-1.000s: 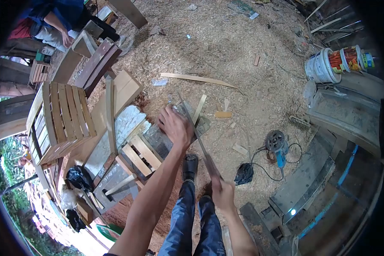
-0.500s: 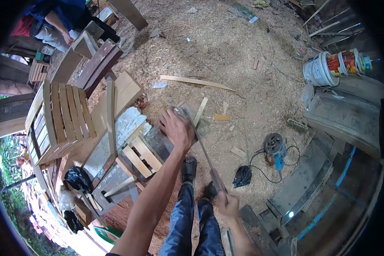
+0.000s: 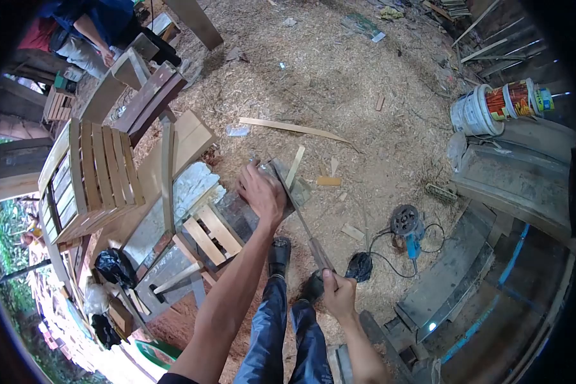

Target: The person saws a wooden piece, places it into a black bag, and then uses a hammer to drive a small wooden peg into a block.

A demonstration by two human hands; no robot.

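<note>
Far left, a slatted crate (image 3: 99, 169) is standing on end, seemingly parked out of the working area. A hammer (image 3: 180, 277) is lying nearby, handle angled toward the person, probably for easy reach. Next, a small slatted panel (image 3: 221, 228) is resting on the cluttered counter (image 3: 235, 210). The left hand (image 3: 262, 194) is bearing down at the counter's far end, apparently steadying the work there; its fingers are bunched and bent, and what they're holding, if anything, is hidden, so can't tell. A pale wood strip (image 3: 295, 166) is projecting just past the blade, likely to give it clear room. The long saw-like tool (image 3: 319, 253) is slanting from beside the left hand back toward the person. The right hand (image 3: 339, 294) is closing its fingers around the near end, thumb along the top, presumably for control. Further right, a blue-handled grinder (image 3: 406, 223) is sitting on the shavings-covered floor, apart from both hands.
</note>
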